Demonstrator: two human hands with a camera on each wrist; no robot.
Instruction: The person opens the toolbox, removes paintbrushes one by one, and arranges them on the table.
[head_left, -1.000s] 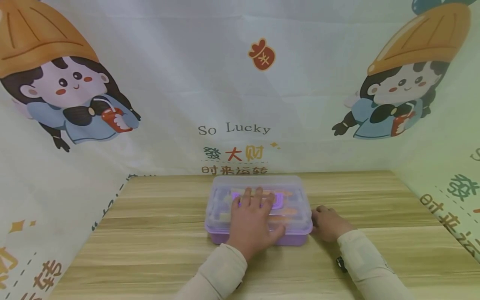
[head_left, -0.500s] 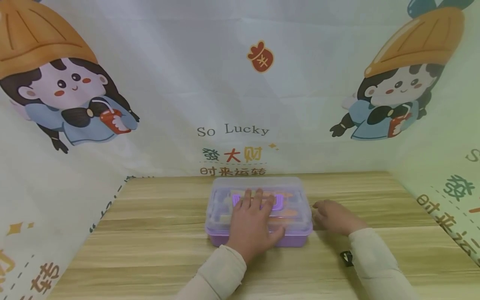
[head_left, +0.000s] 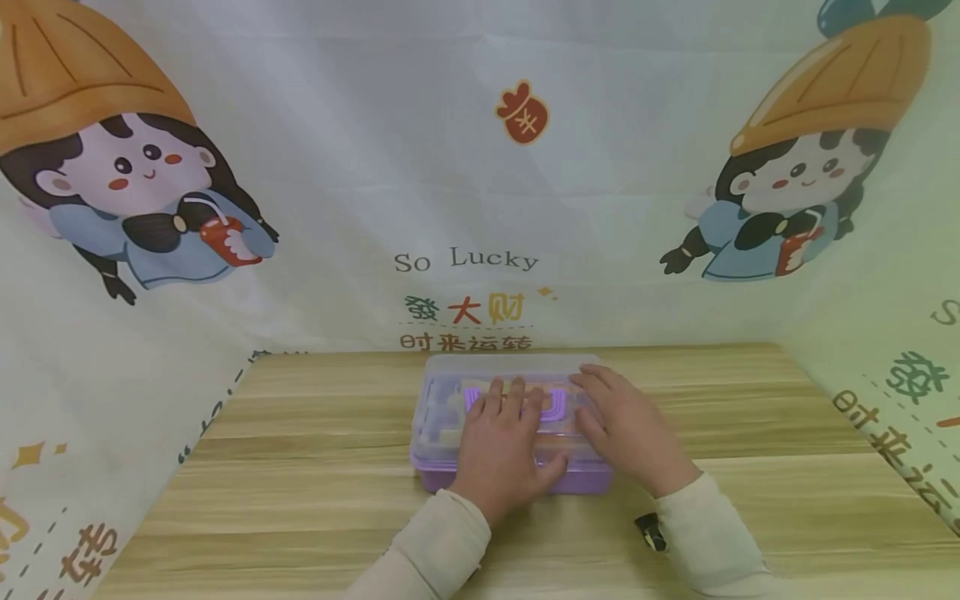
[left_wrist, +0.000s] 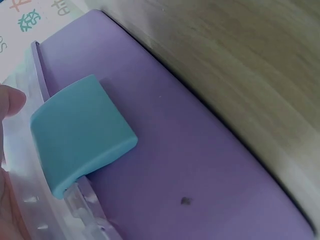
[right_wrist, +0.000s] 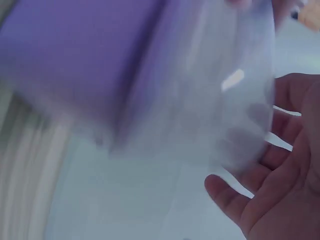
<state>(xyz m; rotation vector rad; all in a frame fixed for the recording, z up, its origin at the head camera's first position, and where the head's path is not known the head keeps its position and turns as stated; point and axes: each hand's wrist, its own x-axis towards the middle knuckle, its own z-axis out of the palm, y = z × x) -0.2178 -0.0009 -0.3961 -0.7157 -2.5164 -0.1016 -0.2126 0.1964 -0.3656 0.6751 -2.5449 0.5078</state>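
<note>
A purple storage box [head_left: 588, 482] with a clear lid [head_left: 517, 363] stands on the table, its lid seated on the base. My left hand [head_left: 498, 458] rests on the lid with fingers spread across the purple handle [head_left: 557, 403]. Over the lid's right side is my right hand [head_left: 637, 433], fingers loosely extended at the edge. A teal latch [left_wrist: 82, 135] in the left wrist view spans the lid's edge and the purple wall. The right wrist view is blurred; there the hand's fingers [right_wrist: 225, 197] lie along the lid's corner. Orange and pale shapes show dimly through the lid.
The wood-grain table [head_left: 315, 475] extends around the box on both sides. A printed cloth [head_left: 360, 167] with cartoon figures and lettering hangs behind and along the sides. A small black item [head_left: 650, 532] sits under the right sleeve.
My right hand first drew back a little from the box's right side, then moved up and left over the lid. My left hand and the box have stayed in place.
</note>
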